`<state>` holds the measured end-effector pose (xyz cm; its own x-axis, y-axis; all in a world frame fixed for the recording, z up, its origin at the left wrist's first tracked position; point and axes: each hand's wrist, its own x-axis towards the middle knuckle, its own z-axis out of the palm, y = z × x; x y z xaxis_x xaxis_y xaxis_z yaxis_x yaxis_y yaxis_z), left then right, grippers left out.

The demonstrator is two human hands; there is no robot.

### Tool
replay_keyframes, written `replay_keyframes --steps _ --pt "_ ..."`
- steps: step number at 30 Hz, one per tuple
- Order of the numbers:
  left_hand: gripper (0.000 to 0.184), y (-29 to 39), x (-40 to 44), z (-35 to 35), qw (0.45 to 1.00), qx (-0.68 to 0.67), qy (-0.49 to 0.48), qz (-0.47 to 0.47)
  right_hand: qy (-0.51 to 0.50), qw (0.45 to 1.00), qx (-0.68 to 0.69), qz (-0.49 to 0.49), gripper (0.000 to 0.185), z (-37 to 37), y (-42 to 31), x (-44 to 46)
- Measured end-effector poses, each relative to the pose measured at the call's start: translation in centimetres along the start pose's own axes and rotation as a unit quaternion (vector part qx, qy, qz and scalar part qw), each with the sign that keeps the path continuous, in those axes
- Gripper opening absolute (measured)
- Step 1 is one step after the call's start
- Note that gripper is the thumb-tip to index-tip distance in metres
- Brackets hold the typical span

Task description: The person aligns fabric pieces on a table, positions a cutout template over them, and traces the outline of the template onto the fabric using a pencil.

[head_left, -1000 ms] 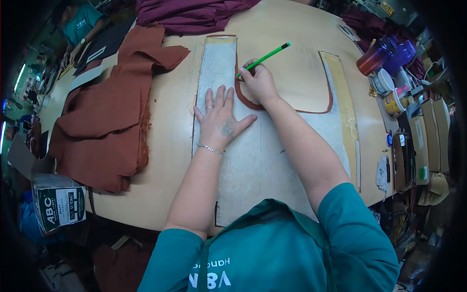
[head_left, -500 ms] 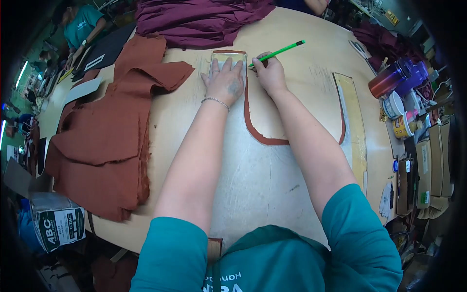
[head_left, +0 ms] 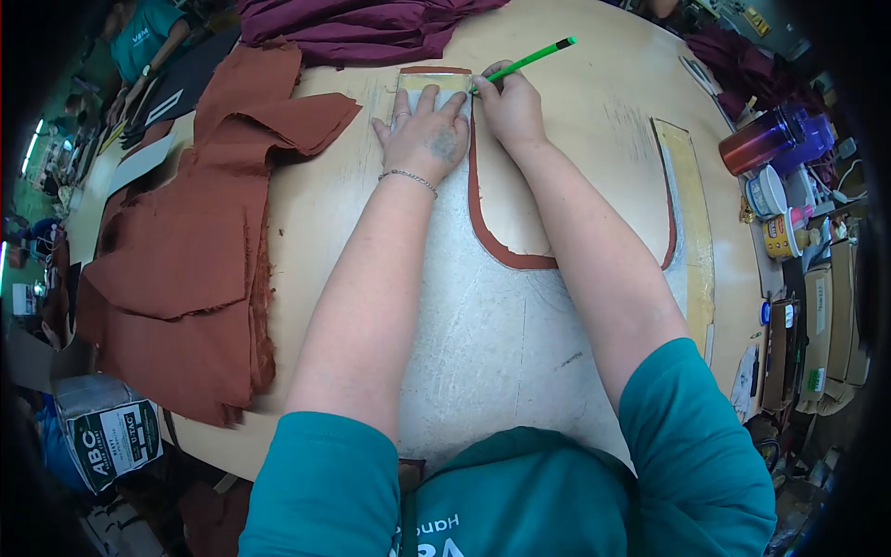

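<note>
My left hand point(head_left: 425, 137) lies flat with its fingers spread on the upper left arm of a U-shaped grey-white template point(head_left: 464, 371). Brown-red fabric point(head_left: 506, 257) shows from under the template as a strip along its inner curve and at its top end. In my right hand point(head_left: 512, 110) is a green pencil point(head_left: 534, 58), gripped between thumb and fingers, its lower end at the template's inner edge near the top. The template's right arm point(head_left: 682, 176) carries a yellowish strip along its outer side.
A stack of brown-red fabric point(head_left: 176, 269) lies on the table at left. Dark purple fabric point(head_left: 362, 28) is bunched at the back. Scissors point(head_left: 698, 76), a tumbler point(head_left: 756, 141) and tubs point(head_left: 767, 192) stand at right. Another person point(head_left: 144, 42) works at the far left.
The pencil and my right hand have moved a little up along the template's inner edge. My left hand stays flat on the template. The whole view has shifted slightly.
</note>
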<state>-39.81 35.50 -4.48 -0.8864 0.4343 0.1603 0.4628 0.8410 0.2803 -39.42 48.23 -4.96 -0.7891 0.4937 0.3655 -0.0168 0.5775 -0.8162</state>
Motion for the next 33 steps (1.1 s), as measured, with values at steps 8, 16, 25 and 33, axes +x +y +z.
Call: replay_keyframes --steps 8,16,25,33 --pt "0.041 -0.1 0.3 0.4 1.0 0.028 0.006 0.009 0.005 1.0 0.005 0.008 0.014 -0.3 0.0 -0.5" --pt "0.041 0.0 0.0 0.0 1.0 0.006 -0.007 0.004 -0.001 0.988 -0.048 -0.147 0.014 -1.5 -1.4 -4.9" --pt "0.033 0.2 -0.3 0.5 0.996 -0.013 0.09 0.017 -0.198 0.941 -0.014 -0.275 0.013 -7.6 -3.3 -14.5" --pt "0.017 -0.3 -10.1 -4.0 0.977 -0.161 0.074 0.116 -0.155 0.961 0.025 -0.229 0.012 -8.0 -3.0 -15.1"
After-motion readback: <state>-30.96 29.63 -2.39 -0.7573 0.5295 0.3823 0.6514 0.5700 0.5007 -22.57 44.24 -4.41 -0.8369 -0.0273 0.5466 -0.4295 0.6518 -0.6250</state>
